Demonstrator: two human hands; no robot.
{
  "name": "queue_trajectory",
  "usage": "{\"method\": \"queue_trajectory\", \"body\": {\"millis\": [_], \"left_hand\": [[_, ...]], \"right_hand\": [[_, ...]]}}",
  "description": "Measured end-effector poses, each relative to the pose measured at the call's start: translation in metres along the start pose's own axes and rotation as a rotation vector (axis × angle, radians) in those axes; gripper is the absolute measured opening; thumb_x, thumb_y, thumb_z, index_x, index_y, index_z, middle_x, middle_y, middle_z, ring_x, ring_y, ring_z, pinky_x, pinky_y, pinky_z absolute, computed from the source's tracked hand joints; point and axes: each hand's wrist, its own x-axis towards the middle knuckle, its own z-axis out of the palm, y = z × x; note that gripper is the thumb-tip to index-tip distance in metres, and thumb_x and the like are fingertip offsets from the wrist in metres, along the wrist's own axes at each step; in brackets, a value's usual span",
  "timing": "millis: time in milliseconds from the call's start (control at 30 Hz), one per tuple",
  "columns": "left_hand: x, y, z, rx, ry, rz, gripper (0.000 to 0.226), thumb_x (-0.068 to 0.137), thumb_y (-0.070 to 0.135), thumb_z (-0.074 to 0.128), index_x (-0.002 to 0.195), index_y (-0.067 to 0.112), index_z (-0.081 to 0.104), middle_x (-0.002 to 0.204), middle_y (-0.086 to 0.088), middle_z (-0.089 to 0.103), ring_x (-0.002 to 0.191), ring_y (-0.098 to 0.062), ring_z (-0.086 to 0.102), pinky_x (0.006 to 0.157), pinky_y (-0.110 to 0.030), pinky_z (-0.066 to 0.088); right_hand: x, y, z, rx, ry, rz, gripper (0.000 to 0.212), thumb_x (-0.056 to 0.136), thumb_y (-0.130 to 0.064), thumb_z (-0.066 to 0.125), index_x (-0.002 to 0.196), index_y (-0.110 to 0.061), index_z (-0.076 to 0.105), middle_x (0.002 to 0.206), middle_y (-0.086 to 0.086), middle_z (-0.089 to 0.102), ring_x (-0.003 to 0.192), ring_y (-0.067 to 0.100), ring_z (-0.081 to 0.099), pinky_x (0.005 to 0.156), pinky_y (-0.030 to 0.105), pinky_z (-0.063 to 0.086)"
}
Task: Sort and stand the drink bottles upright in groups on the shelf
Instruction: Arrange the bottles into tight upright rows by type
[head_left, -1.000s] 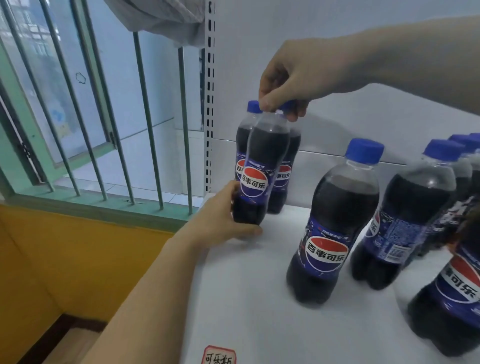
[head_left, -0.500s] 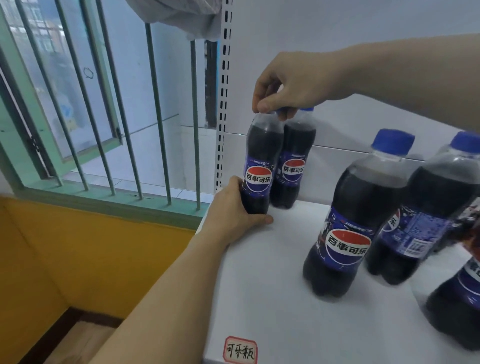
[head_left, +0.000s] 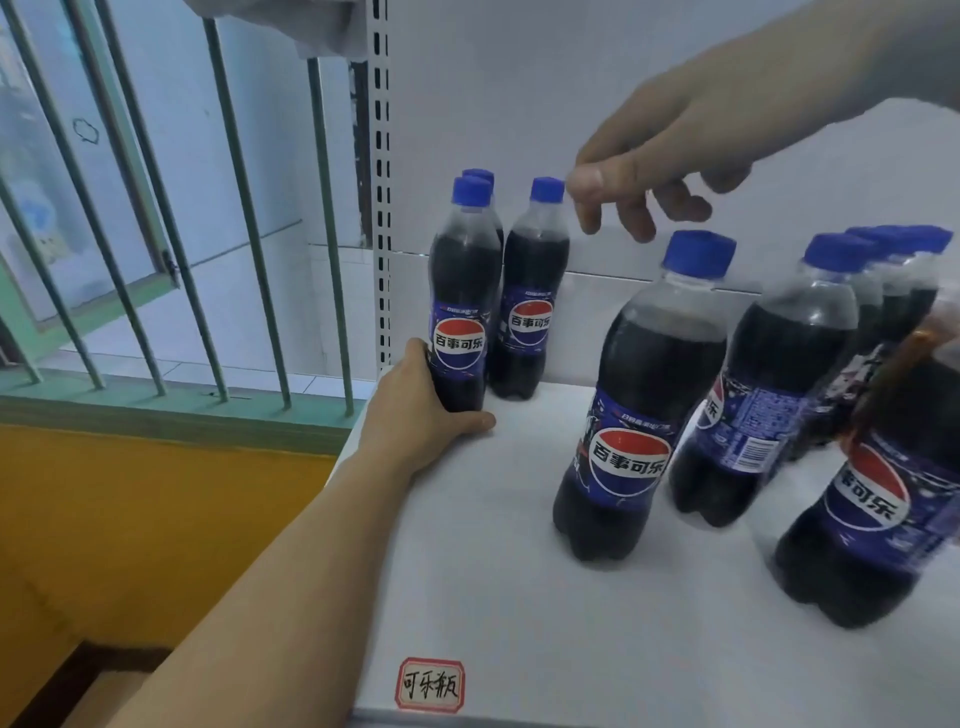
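White shelf (head_left: 519, 597) carrying cola bottles, all upright, blue caps, dark drink filling each to the shoulder. Left hand (head_left: 415, 415) curled round base of front-left bottle (head_left: 462, 312), thumb along the shelf. Second bottle (head_left: 530, 306) just beside at 3 o'clock; third bottle cap (head_left: 480, 175) peeking from behind at 12 o'clock. Right hand (head_left: 654, 156) hovering above and right of second bottle's cap, fingers loose and spread, gripping nothing. Near bottle (head_left: 644, 410) well apart at 4 o'clock, alone. Row of bottles (head_left: 779, 374) further at 3 o'clock, reaching back. Red-bordered label sticker (head_left: 430, 684) at shelf front edge, 6 o'clock. Barred window (head_left: 156, 208) at 9 o'clock.
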Motion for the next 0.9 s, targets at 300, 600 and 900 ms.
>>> {"method": "queue_trajectory", "body": {"millis": [300,600,900], "left_hand": [[-0.005,0.001,0.003,-0.012,0.005,0.005,0.086,0.058,0.045,0.097,0.123,0.023,0.044,0.132,-0.002,0.064,0.107,-0.021,0.059,0.088,-0.033,0.048],[-0.008,0.005,0.002,-0.027,-0.007,-0.002,0.086,0.059,0.046,0.096,0.122,0.026,0.042,0.134,-0.001,0.063,0.102,-0.012,0.053,0.084,-0.028,0.044],[-0.007,0.006,-0.003,-0.073,-0.053,0.043,0.080,0.068,0.033,0.094,0.131,0.019,0.047,0.131,0.000,0.064,0.101,-0.015,0.055,0.086,-0.028,0.042]], "right_hand": [[-0.038,0.007,0.024,0.165,-0.053,-0.262,0.026,0.075,-0.051,0.083,0.087,-0.033,0.070,0.087,-0.001,0.071,0.057,0.020,0.069,0.053,0.022,0.054],[0.005,0.013,0.012,0.039,0.253,-0.092,0.016,0.087,-0.041,0.075,0.082,-0.027,0.070,0.072,0.003,0.071,0.048,0.008,0.055,0.060,0.026,0.047],[0.065,0.007,0.036,0.038,0.361,0.019,0.011,0.090,-0.029,0.076,0.083,-0.023,0.071,0.080,0.000,0.070,0.046,0.002,0.058,0.048,0.017,0.047]]}}
